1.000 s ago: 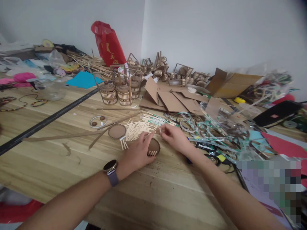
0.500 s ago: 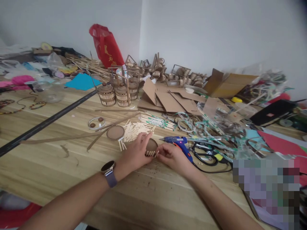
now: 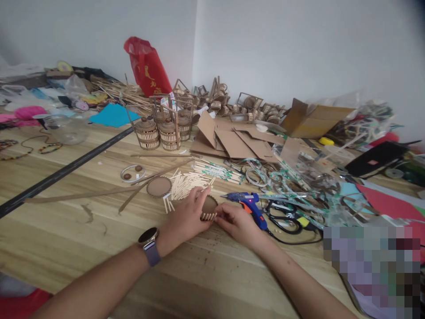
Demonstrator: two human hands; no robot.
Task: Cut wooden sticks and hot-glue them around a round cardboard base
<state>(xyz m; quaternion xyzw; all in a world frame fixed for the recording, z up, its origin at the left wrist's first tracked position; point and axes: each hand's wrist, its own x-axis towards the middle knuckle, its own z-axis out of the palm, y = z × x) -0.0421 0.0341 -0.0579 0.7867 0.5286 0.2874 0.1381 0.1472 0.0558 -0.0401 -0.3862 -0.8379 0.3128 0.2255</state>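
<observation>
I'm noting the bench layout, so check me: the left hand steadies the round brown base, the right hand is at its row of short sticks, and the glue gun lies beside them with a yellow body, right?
Not quite: in the head view, the glue gun has a blue body, not yellow. The rest stands.

bag [image 3: 148, 67]: red, yellow marking | paper sheet [image 3: 113, 114]: bright blue | glue gun [image 3: 251, 204]: blue, orange trigger | watch strap [image 3: 152, 253]: purple-grey | baskets [image 3: 147, 134]: dark brown, pale vertical stripes | wrappers [image 3: 217, 171]: green on white, print blurry | beads [image 3: 50, 147]: multicolour, probably | speaker-like box [image 3: 377, 158]: black, small red patch
</observation>
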